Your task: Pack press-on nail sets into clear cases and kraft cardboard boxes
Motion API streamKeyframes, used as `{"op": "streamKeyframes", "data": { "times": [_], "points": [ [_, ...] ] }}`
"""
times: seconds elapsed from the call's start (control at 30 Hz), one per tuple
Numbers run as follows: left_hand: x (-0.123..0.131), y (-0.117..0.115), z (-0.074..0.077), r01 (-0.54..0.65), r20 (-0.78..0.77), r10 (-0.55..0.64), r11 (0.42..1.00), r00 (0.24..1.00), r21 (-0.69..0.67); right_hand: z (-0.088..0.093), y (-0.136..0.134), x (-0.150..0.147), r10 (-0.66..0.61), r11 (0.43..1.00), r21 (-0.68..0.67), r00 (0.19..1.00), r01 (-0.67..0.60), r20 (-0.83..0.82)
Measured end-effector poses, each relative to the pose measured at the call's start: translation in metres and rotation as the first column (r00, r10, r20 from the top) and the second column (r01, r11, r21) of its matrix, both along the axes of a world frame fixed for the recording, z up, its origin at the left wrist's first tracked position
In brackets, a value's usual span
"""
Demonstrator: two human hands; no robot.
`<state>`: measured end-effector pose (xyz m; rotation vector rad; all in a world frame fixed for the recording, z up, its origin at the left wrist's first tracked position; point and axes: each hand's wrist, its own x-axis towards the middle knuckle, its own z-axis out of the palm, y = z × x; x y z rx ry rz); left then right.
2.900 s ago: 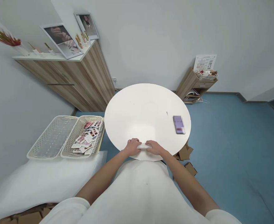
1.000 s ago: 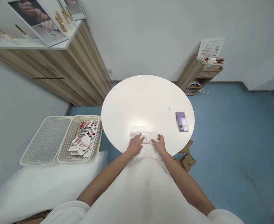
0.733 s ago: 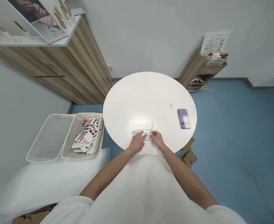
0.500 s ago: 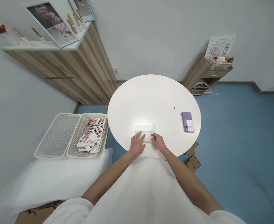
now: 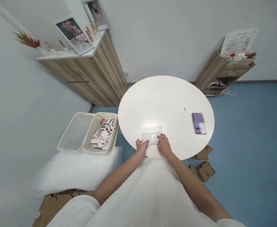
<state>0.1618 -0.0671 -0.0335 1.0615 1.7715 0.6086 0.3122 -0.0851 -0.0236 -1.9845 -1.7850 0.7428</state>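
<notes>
A thin white, slightly see-through wrapping sheet (image 5: 146, 136), partly folded over, lies on the near edge of the round white table (image 5: 162, 97). My left hand (image 5: 142, 147) grips its lower left edge, thumb on top and fingers at the side. At the right edge, my right hand (image 5: 164, 145) has its fingers bent and pinches the sheet. A small pale flat piece (image 5: 154, 137) shows in the folded part between the hands; its kind is too faint to make out.
A dark phone-like item (image 5: 199, 123), blurred out, lies at the table's right. To the left stand a white basket of printed cards (image 5: 103, 135) and another white basket (image 5: 76, 132) with clear items. Cardboard boxes (image 5: 205, 171) lie on the floor.
My left hand has gone from lying spread on the sheet to gripping its left edge. My right hand stays at the right edge. The whole view has swung left.
</notes>
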Motion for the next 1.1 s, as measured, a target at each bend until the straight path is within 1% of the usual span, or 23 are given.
{"op": "streamKeyframes", "data": {
  "times": [0.03,0.07,0.1,0.17,0.23,0.33,0.37,0.43,0.5,0.63,0.7,0.8,0.87,0.93,0.97,1.03,1.1],
  "points": [
    [0.000,0.000,0.003,-0.089,0.084,0.092,0.995,0.992,-0.043,0.000,-0.002,0.000,0.000,1.000,-0.003,1.000,0.000,-0.003],
    [-0.001,-0.001,0.006,-0.152,0.170,0.167,0.983,0.971,-0.100,0.000,-0.003,0.000,0.001,1.000,-0.005,1.000,-0.001,-0.008],
    [-0.002,-0.002,0.009,-0.175,0.239,0.207,0.973,0.949,-0.148,0.000,-0.004,0.001,0.001,1.000,-0.004,1.000,-0.001,-0.013],
    [-0.006,-0.003,0.013,-0.108,0.307,0.153,0.981,0.939,-0.159,0.000,-0.004,0.002,0.005,1.000,0.006,1.000,-0.005,-0.015],
    [-0.010,-0.003,0.016,-0.047,0.303,0.088,0.989,0.949,-0.143,0.001,-0.004,0.004,0.013,1.000,0.025,1.000,-0.013,-0.001],
    [-0.012,-0.002,0.018,-0.005,0.250,0.031,0.995,0.968,-0.104,0.002,-0.002,0.005,0.030,0.999,0.045,0.999,-0.031,0.022],
    [-0.010,-0.001,0.019,0.030,0.216,-0.016,0.998,0.976,-0.061,0.002,-0.002,0.005,0.038,0.999,0.037,0.999,-0.039,0.015],
    [-0.004,0.002,0.022,0.140,0.123,-0.144,0.989,0.982,0.041,0.002,-0.001,0.004,0.053,0.999,0.002,0.998,-0.053,-0.022],
    [0.006,0.004,0.025,0.265,0.038,-0.271,0.957,0.962,0.115,0.002,-0.001,0.003,0.058,0.997,-0.038,0.996,-0.061,-0.070],
    [0.026,0.006,0.027,0.445,-0.039,-0.444,0.883,0.895,0.151,0.002,-0.001,0.004,0.036,0.994,-0.092,0.988,-0.051,-0.153],
    [0.031,0.004,0.025,0.527,-0.121,-0.513,0.835,0.849,0.159,0.004,-0.001,0.006,-0.015,0.994,-0.113,0.971,-0.012,-0.240],
    [0.030,-0.001,0.022,0.646,-0.263,-0.597,0.743,0.758,0.174,0.007,0.002,0.010,-0.086,0.990,-0.137,0.926,0.038,-0.367],
    [0.026,-0.008,0.021,0.710,-0.317,-0.642,0.678,0.698,0.189,0.008,0.005,0.010,-0.112,0.984,-0.169,0.921,0.051,-0.374],
    [0.020,-0.014,0.022,0.757,-0.333,-0.684,0.622,0.650,0.199,0.007,0.008,0.007,-0.139,0.976,-0.205,0.937,0.075,-0.322],
    [0.017,-0.016,0.023,0.770,-0.334,-0.696,0.604,0.636,0.207,0.007,0.008,0.006,-0.148,0.974,-0.211,0.945,0.087,-0.292],
    [0.011,-0.019,0.024,0.769,-0.348,-0.687,0.593,0.638,0.237,0.004,0.008,0.003,-0.144,0.978,-0.186,0.956,0.098,-0.254],
    [0.008,-0.016,0.023,0.753,-0.399,-0.642,0.599,0.655,0.273,0.001,0.007,0.001,-0.126,0.986,-0.138,0.959,0.093,-0.255]
  ]
}}
